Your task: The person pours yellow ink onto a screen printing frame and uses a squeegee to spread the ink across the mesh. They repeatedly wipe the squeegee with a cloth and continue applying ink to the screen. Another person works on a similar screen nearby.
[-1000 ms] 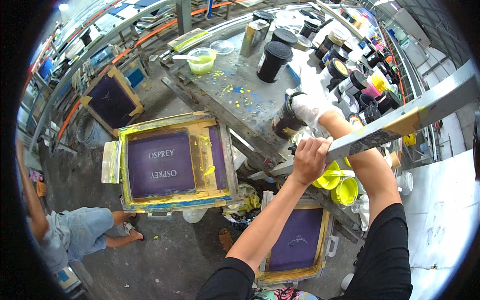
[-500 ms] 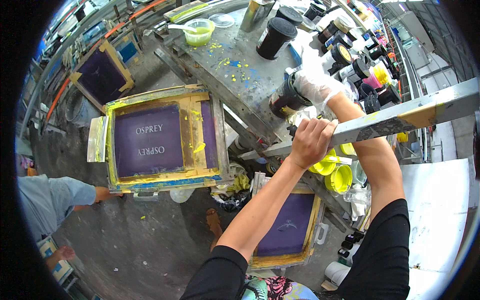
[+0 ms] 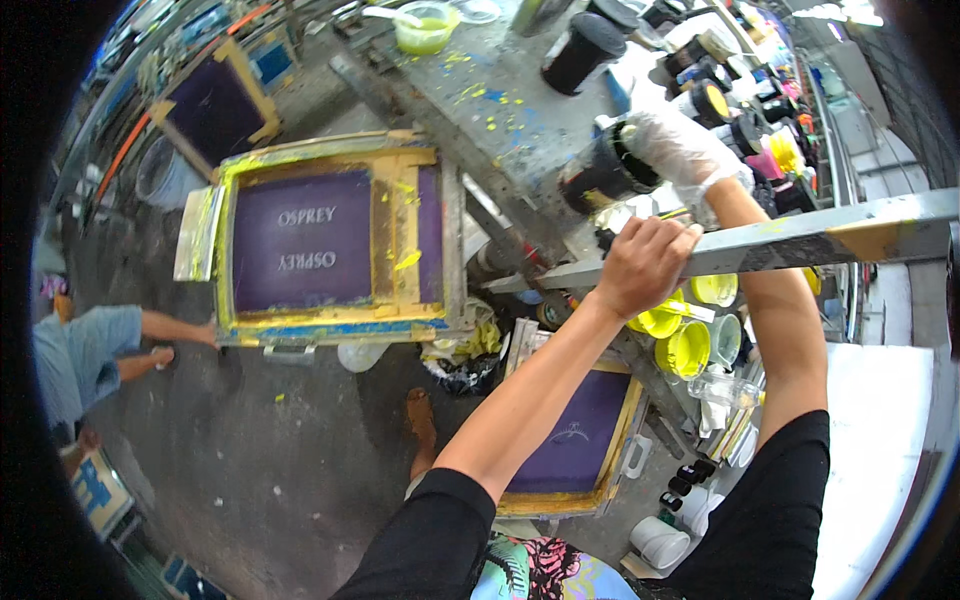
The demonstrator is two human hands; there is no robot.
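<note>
My left hand (image 3: pixel 650 262), bare, curls its fingers over the top of a grey metal bar (image 3: pixel 790 245) that slants across the right side. Beyond the bar, my right hand (image 3: pixel 680 150) wears a clear plastic glove and reaches to the mouth of an open black tub (image 3: pixel 605 175). Its fingertips are hidden at the tub's mouth, so their grip does not show. Yellow-green smears mark the tub's rim. The tub stands on a paint-spotted grey table (image 3: pixel 520 110). Close below my left hand sit containers of bright yellow ink (image 3: pixel 685 350).
A purple printing screen (image 3: pixel 300 245) in a stained frame lies to the left; another screen (image 3: pixel 570 440) is under my left arm. More black tubs (image 3: pixel 585 55) and a bowl of yellow-green ink (image 3: pixel 425 30) stand on the table. A person in blue (image 3: pixel 85 350) is at far left.
The whole view has shifted slightly. My gloved right hand has moved a little to the right against the tub, baring more of its mouth. My left hand stays on the bar.
</note>
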